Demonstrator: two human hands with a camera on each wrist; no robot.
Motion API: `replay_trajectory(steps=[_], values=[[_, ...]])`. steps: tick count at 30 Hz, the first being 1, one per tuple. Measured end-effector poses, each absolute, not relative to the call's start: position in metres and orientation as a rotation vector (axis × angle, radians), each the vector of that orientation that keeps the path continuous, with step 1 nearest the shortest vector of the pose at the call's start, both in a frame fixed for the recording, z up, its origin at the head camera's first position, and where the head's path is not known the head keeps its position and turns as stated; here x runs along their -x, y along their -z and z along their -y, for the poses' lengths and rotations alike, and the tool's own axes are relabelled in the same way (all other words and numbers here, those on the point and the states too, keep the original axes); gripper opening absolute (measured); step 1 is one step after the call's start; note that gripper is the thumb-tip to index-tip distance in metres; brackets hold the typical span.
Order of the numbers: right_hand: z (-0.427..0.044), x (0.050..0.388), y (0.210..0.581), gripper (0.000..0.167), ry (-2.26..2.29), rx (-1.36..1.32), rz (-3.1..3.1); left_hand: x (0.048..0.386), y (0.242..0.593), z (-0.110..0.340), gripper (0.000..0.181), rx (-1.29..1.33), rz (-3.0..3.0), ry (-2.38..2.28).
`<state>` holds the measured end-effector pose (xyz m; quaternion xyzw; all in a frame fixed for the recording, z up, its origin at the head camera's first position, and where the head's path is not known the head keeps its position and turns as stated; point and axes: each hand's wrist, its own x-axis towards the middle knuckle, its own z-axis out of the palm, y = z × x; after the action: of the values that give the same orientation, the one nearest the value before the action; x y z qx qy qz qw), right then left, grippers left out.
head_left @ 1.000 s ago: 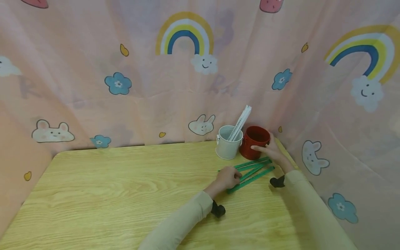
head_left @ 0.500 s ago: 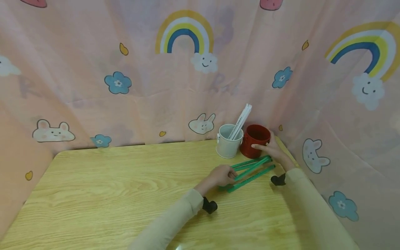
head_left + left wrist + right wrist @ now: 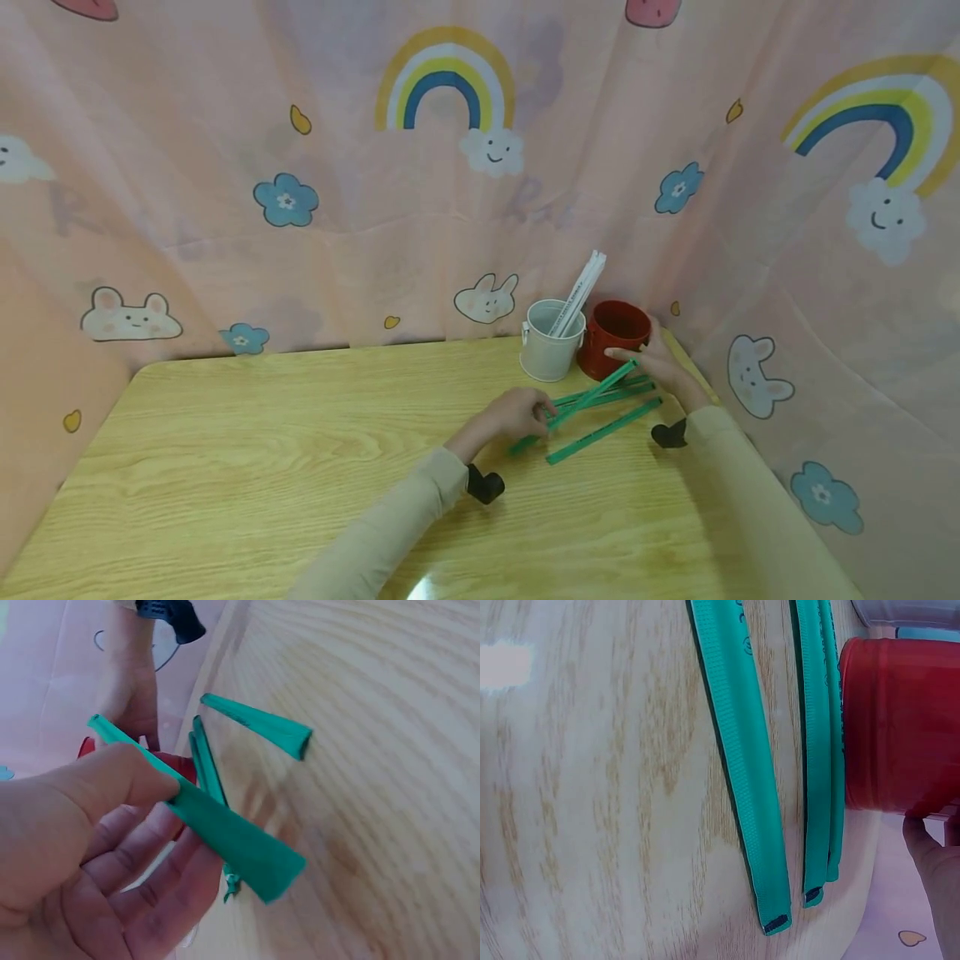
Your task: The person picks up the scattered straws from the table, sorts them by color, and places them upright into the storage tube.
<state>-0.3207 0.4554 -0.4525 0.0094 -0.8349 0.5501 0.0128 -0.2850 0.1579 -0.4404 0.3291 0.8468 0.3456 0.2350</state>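
Observation:
My left hand (image 3: 517, 412) pinches a slim green paper-wrapped straw (image 3: 232, 840) between thumb and fingers, raised at a slant above the table. Below it lie other green wrapped straws: one by itself (image 3: 603, 432) nearer me, and two close together (image 3: 817, 750) beside a small red bucket (image 3: 597, 360). My right hand (image 3: 662, 360) holds that bucket by its right side, thumb along the front; its other fingers are mostly hidden behind. The bucket stands upright, and nothing shows above its rim.
A white bucket (image 3: 546, 357) stands just left of the red one, with several white wrapped straws (image 3: 579, 293) leaning in it. Behind the wooden table (image 3: 300, 467) hangs a pink patterned curtain (image 3: 360, 250), which also runs along the right side.
My left hand has picked one green straw out of the group and drawn it leftward and up off the table. My right hand stays on the red bucket.

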Motion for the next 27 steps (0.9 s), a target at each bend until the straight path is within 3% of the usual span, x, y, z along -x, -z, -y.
replay_trajectory(steps=[27], values=[[-0.459,0.326,0.455,0.091,-1.774,-0.12,2.565,0.302,0.417,-0.202,0.028,-1.042,-2.338,-1.4]])
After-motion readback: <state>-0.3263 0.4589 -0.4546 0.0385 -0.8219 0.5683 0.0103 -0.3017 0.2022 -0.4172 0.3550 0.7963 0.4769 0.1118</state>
